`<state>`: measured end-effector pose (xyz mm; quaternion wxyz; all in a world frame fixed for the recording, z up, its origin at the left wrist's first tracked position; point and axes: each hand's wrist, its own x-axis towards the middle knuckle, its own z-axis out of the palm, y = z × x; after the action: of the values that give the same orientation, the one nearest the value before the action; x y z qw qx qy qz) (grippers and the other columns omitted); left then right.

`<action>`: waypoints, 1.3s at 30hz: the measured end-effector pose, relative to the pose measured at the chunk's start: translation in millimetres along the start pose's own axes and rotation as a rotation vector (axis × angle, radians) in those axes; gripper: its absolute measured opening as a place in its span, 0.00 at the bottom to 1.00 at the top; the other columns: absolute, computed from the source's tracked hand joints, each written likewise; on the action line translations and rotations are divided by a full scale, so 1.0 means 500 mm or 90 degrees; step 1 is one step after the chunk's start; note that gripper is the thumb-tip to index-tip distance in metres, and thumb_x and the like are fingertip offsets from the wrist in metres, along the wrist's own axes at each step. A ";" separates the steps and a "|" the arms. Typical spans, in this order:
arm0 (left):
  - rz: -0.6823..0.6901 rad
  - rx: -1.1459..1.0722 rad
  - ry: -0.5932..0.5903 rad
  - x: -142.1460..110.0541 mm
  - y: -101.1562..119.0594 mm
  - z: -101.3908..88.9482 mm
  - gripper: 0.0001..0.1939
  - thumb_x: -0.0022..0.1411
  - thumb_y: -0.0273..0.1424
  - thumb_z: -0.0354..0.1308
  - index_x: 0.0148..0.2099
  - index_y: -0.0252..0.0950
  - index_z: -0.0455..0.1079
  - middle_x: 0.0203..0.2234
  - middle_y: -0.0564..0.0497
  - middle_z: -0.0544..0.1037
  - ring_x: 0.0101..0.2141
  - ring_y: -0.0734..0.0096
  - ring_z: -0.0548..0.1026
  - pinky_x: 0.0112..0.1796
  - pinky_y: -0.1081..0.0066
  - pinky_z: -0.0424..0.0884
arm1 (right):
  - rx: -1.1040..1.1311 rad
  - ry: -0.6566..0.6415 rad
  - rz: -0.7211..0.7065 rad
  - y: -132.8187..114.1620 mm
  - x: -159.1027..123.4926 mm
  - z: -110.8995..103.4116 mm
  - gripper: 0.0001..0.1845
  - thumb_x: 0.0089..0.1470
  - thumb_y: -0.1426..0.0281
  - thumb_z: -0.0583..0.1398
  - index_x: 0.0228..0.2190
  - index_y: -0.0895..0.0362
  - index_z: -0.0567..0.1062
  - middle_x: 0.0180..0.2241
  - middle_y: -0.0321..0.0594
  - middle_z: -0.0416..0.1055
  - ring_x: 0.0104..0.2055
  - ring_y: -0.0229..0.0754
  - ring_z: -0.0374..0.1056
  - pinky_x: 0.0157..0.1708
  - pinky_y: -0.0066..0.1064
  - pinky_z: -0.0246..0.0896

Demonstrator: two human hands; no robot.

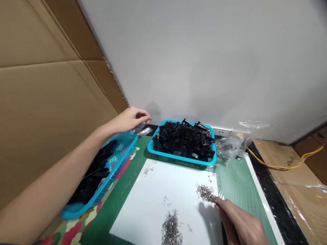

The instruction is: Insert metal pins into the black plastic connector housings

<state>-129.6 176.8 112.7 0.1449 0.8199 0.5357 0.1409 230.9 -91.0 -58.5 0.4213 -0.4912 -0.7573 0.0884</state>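
My right hand (241, 219) reaches in from the lower right, thumb and index finger pinched at the edge of a pile of small bent metal wires (204, 191). Whether a wire is between those fingertips is too small to tell. My left hand (135, 116) hangs over the far end of the left basket, near small clear plastic bags (146, 131). Its fingers are curled in, and anything inside them is hidden. A white board (145, 197) carries the wires, with a larger pile (171, 229) at the front and a few strays at the far left.
A blue basket (176, 160) heaped with black plastic parts (184, 141) stands behind the board. Another blue basket (98, 200), holding long black parts, is under my left forearm. Clear bags (231, 146) and a yellow cable (278, 167) lie right; cardboard (51, 112) rises left.
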 end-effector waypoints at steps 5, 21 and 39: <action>-0.125 0.142 -0.042 -0.149 -0.128 -0.016 0.18 0.60 0.47 0.57 0.37 0.39 0.81 0.29 0.51 0.82 0.30 0.65 0.75 0.33 0.71 0.64 | -0.068 -0.072 -0.122 0.018 0.006 -0.018 0.13 0.66 0.71 0.55 0.46 0.53 0.79 0.30 0.41 0.81 0.22 0.45 0.77 0.18 0.31 0.66; -0.341 0.277 0.054 -0.231 -0.216 0.069 0.12 0.54 0.40 0.66 0.31 0.38 0.72 0.25 0.48 0.76 0.30 0.58 0.74 0.31 0.69 0.63 | 0.038 -0.368 0.116 -0.044 0.006 -0.013 0.10 0.66 0.61 0.59 0.38 0.48 0.81 0.23 0.32 0.77 0.23 0.42 0.73 0.25 0.30 0.57; -0.063 -0.033 0.218 -0.253 0.028 0.062 0.26 0.72 0.29 0.52 0.70 0.40 0.60 0.34 0.52 0.71 0.31 0.71 0.69 0.40 0.68 0.69 | 0.055 -0.304 0.221 -0.074 0.009 0.020 0.09 0.60 0.66 0.62 0.37 0.46 0.85 0.25 0.33 0.79 0.27 0.42 0.73 0.29 0.30 0.55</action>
<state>-154.5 52.6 80.0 0.0795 0.7526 0.5884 0.2847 198.2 -103.2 -42.3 0.2304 -0.5600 -0.7352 0.3045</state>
